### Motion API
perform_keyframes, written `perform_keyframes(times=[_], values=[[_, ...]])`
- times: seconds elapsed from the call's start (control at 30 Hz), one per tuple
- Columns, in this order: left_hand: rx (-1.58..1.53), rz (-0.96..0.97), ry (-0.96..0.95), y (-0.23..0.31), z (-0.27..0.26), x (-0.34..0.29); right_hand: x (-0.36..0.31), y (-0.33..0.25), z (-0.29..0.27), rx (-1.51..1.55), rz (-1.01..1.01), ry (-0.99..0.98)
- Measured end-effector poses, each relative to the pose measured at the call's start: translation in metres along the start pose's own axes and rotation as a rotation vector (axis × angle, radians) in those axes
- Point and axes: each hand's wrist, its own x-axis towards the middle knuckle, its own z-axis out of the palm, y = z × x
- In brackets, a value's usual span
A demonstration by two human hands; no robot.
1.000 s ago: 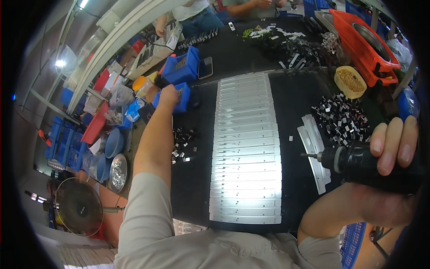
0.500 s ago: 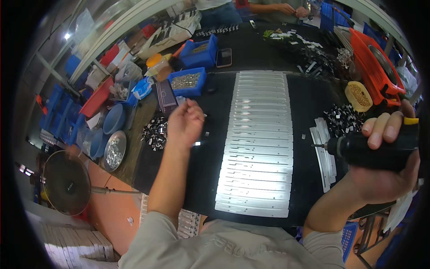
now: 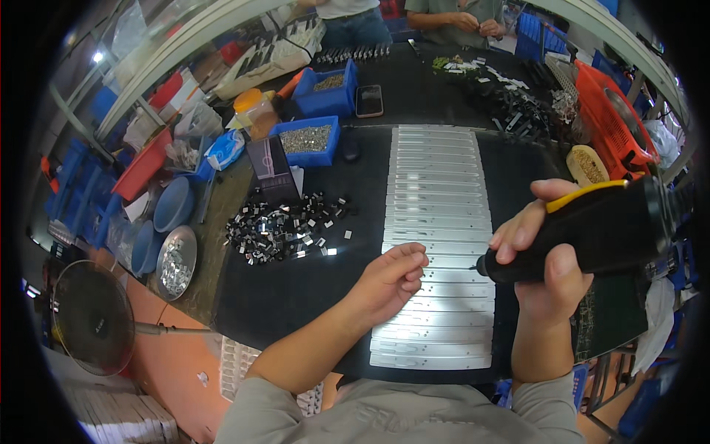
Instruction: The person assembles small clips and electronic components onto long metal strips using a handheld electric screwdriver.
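A row of flat silver metal strips (image 3: 436, 214) lies side by side down the middle of the black table mat. My left hand (image 3: 388, 285) is over the left edge of the strips, fingers pinched together; whatever they may hold is too small to make out. In my right hand (image 3: 553, 285) is a black and yellow power screwdriver (image 3: 606, 229), tilted sideways. Its thin bit points left over the right part of the strips, close to my left fingertips. Whether the bit touches a strip I cannot tell.
Left of the strips lies a pile of small black and silver parts (image 3: 274, 229), beside a dark box (image 3: 271, 163) and a blue bin of small metal pieces (image 3: 310, 158). A phone (image 3: 370, 101) lies further back. A red basket (image 3: 614, 111) stands right; another person's hands (image 3: 477, 26) are across the table.
My left hand has come from beside the dark box to the strips, nearer me and rightward. My right hand has carried the screwdriver left, from the table's right side to above the strips.
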Motion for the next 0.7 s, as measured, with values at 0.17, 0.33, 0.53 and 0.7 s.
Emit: perform_keyframes(times=[0.17, 0.33, 0.53, 0.7], values=[[-0.029, -0.056, -0.006, 0.001, 0.006, -0.004, -0.001, 0.012, 0.003, 0.012, 0.05, -0.019], [0.006, -0.077, -0.023, -0.005, 0.01, -0.01, -0.004, 0.011, 0.005, 0.115, 0.115, -0.021], [0.032, -0.114, -0.068, -0.011, 0.014, -0.012, -0.011, 0.006, 0.004, 0.13, 0.244, -0.118], [0.053, -0.097, -0.072, -0.013, 0.014, -0.014, -0.01, 0.004, 0.0, 0.107, 0.177, -0.229]])
